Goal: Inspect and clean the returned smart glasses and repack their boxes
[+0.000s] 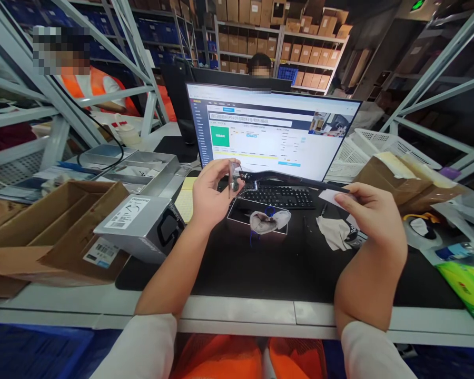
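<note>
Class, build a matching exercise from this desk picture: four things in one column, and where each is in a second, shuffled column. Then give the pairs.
Things:
1. small clear item
2. white slip
3. grey box
4. keyboard

Places:
A. lying on its side, leaning on an open cardboard carton
B. pinched in the right hand
C. on the black mat below the monitor
D. held up in the left hand

Pairs: 1-D, 2-B, 3-A, 4-C

No legible txt, labels blurred.
</note>
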Demonstrator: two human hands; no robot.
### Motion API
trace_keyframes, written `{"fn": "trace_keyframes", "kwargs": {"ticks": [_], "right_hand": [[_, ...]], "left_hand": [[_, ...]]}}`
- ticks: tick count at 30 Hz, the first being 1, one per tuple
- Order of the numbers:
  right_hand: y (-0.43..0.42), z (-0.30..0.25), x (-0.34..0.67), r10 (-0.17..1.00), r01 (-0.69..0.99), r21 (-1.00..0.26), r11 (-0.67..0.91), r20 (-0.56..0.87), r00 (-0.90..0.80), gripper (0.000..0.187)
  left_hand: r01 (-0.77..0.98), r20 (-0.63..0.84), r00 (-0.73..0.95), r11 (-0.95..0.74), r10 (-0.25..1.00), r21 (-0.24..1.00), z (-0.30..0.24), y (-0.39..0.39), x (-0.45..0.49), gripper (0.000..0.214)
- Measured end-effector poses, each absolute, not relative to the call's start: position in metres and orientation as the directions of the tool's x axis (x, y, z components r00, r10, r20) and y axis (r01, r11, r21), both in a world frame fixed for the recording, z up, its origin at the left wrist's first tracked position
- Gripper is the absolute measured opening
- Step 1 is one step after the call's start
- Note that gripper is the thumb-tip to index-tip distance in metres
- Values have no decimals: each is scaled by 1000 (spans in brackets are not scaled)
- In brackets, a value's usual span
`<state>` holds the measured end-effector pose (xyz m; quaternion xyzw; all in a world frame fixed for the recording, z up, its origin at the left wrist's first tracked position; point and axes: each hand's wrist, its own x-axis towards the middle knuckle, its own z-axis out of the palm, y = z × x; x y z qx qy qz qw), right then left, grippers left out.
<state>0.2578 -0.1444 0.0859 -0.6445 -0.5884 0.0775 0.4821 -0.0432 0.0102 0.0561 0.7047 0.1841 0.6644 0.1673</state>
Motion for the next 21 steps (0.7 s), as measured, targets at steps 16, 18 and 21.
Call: {"fn": "trace_keyframes", "kwargs": {"ticks": [16,18,21], "right_hand": [[-142,85,256,816,696,-698,171,496,296,23],[-142,84,256,820,698,-696,171,493,290,23],[-142,84,256,822,702,-693,164,490,291,23]], "left_hand": [[75,876,63,-878,478,473,54,13,-43,35],[76,878,60,-879,475,470,54,14,-43,35],[103,873,59,-873,485,478,53,15,-42,38]]}}
